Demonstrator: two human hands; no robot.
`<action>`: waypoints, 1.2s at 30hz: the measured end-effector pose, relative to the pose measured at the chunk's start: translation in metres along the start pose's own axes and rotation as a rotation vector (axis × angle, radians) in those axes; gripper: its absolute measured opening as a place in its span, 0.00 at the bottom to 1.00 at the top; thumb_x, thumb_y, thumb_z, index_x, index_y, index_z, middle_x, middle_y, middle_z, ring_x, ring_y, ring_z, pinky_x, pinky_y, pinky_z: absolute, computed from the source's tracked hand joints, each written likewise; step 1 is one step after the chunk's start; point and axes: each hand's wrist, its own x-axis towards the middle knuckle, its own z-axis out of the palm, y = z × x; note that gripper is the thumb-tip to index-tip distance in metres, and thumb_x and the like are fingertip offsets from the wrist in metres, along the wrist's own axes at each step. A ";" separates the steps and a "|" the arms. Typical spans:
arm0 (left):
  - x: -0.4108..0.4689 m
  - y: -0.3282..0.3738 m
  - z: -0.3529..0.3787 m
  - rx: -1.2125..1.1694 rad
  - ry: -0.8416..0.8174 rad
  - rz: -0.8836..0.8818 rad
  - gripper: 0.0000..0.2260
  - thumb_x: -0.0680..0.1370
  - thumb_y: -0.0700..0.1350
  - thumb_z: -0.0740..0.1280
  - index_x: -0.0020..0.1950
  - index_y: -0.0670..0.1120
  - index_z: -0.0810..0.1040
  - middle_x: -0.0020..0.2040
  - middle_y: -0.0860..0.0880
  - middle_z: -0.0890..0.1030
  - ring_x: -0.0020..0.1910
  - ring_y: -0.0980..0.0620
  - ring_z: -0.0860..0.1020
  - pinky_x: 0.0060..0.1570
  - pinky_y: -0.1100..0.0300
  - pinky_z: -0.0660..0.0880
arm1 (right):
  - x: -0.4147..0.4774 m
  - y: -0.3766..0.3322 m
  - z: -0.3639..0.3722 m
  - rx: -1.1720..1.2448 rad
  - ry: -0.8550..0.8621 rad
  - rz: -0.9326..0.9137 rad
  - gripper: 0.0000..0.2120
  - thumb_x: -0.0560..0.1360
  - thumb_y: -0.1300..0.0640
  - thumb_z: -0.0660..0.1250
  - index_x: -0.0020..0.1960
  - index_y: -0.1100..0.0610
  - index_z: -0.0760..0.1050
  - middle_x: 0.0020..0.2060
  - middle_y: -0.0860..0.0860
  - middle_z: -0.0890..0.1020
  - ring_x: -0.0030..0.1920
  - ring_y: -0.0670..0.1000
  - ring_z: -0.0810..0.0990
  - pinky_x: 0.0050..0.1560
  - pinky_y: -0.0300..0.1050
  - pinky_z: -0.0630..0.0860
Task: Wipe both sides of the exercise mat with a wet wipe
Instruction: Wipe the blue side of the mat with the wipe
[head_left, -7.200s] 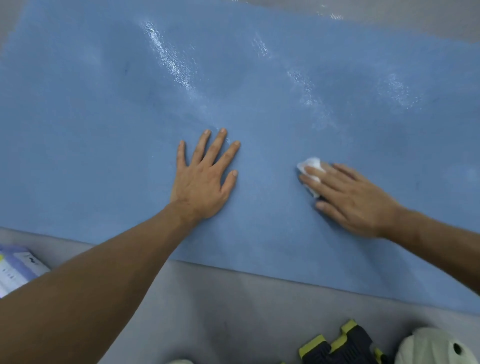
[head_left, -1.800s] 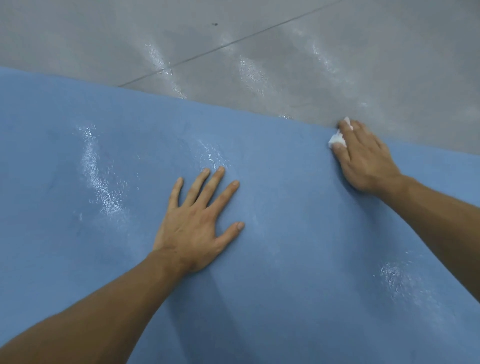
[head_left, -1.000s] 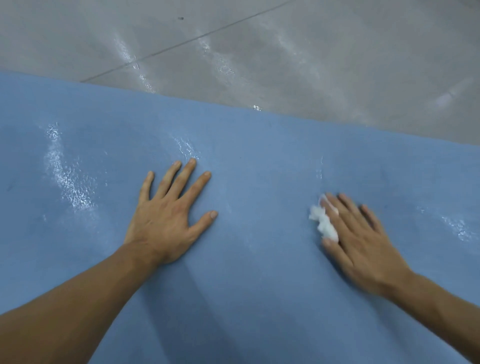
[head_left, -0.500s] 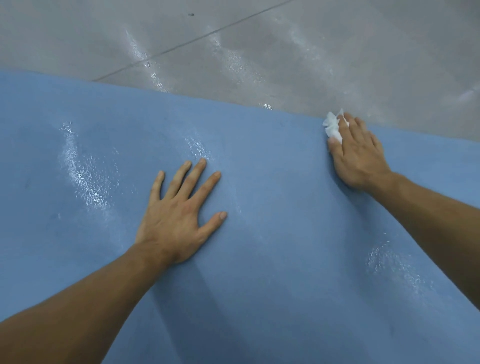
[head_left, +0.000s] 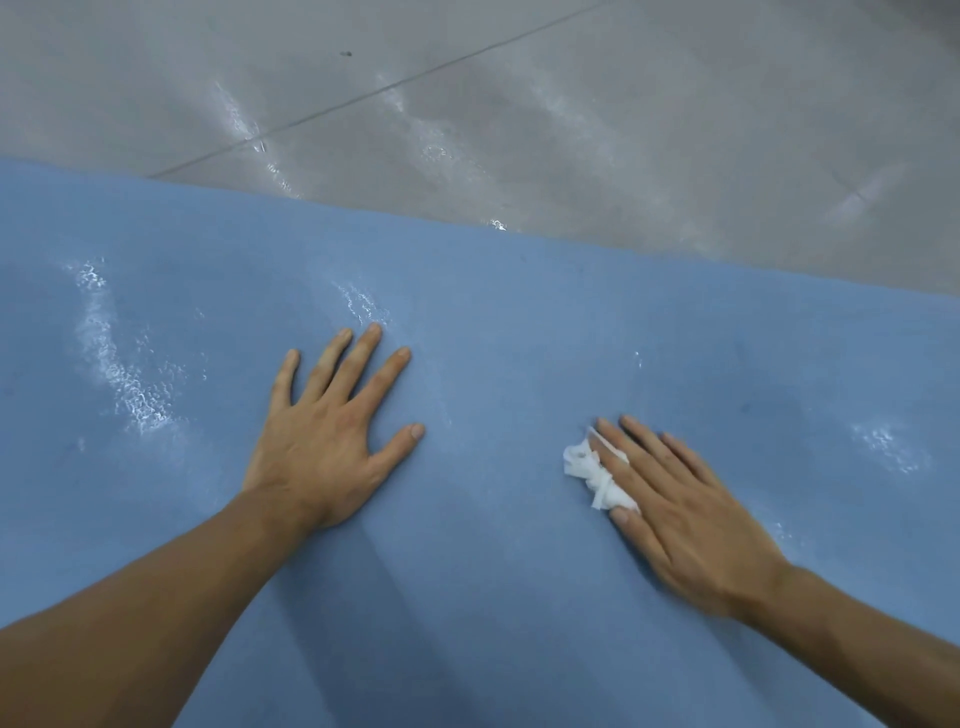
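A blue exercise mat (head_left: 493, 597) lies flat on the floor and fills most of the view, with wet streaks (head_left: 124, 384) shining at its left and right. My left hand (head_left: 327, 441) rests flat on the mat's middle, fingers spread. To its right, my right hand (head_left: 680, 514) presses a crumpled white wet wipe (head_left: 592, 473) onto the mat with straight fingers. The wipe bunches out beside the index finger and thumb; the rest of it is hidden under the fingers.
Grey glossy floor (head_left: 519, 104) lies beyond the mat's far edge (head_left: 519, 231), crossed by a thin seam line. The mat runs out of view to the left, right and bottom.
My right hand has pulled the wipe back from the mat's far edge toward me, to the mat's middle right. My left hand stays planted on the mat.
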 end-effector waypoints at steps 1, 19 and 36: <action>0.000 0.000 0.000 -0.003 -0.001 0.002 0.33 0.80 0.71 0.46 0.84 0.61 0.48 0.85 0.58 0.44 0.83 0.55 0.43 0.80 0.39 0.45 | 0.005 0.003 -0.001 -0.002 0.000 0.020 0.28 0.87 0.45 0.46 0.85 0.52 0.51 0.84 0.46 0.53 0.84 0.50 0.51 0.81 0.53 0.53; 0.001 -0.002 -0.001 0.004 -0.007 0.019 0.33 0.81 0.71 0.45 0.84 0.61 0.45 0.85 0.57 0.41 0.83 0.55 0.40 0.80 0.39 0.45 | 0.113 0.115 -0.021 0.222 0.130 0.481 0.34 0.84 0.39 0.41 0.84 0.57 0.53 0.84 0.53 0.56 0.83 0.58 0.53 0.80 0.60 0.56; 0.001 0.000 0.000 -0.021 -0.002 0.005 0.33 0.80 0.71 0.45 0.84 0.62 0.46 0.84 0.58 0.42 0.83 0.55 0.41 0.80 0.40 0.43 | -0.009 0.027 -0.002 0.025 -0.004 0.063 0.28 0.87 0.45 0.45 0.85 0.52 0.51 0.84 0.46 0.54 0.84 0.50 0.52 0.81 0.52 0.52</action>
